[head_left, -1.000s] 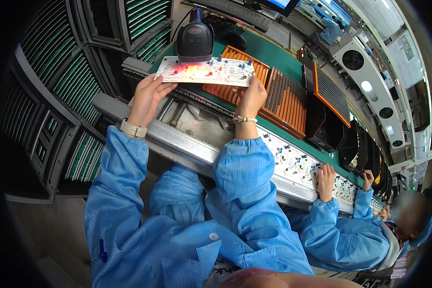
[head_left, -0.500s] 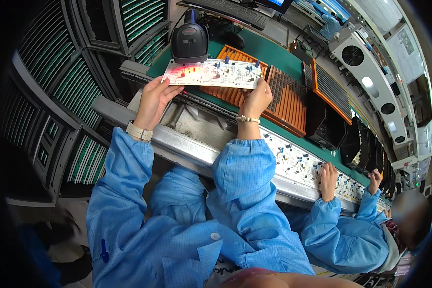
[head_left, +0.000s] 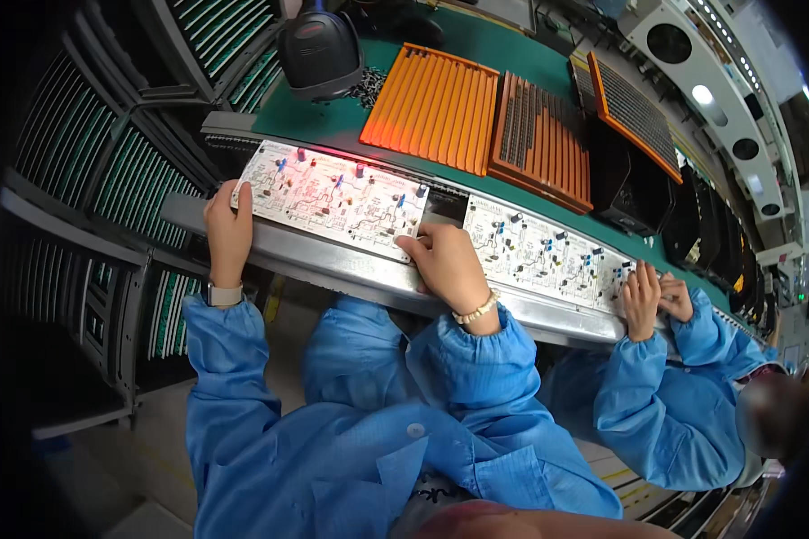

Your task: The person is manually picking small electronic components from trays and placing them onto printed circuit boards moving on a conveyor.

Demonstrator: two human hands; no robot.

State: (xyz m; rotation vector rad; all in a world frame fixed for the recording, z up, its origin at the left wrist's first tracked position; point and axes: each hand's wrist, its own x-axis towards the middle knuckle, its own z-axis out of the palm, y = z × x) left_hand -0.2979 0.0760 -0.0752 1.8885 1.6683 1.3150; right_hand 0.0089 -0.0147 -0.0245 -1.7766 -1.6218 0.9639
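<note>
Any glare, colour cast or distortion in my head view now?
Head view: red light tints the far edge of the handheld circuit board; head view: the metal rail looks bowed; head view: the fan unit's lamp glares.

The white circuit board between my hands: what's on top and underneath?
On the white rectangular circuit board stand small blue and dark components. The bare right hand hides part of one corner. A silvery metal rail shows along its near edge; whatever lies underneath is covered.

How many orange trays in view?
3: bright orange ribbed tray near the black scanner; brownish-orange, partly filled tray right of it; tilted orange-rimmed tray farther right. Others may be hidden.
</note>
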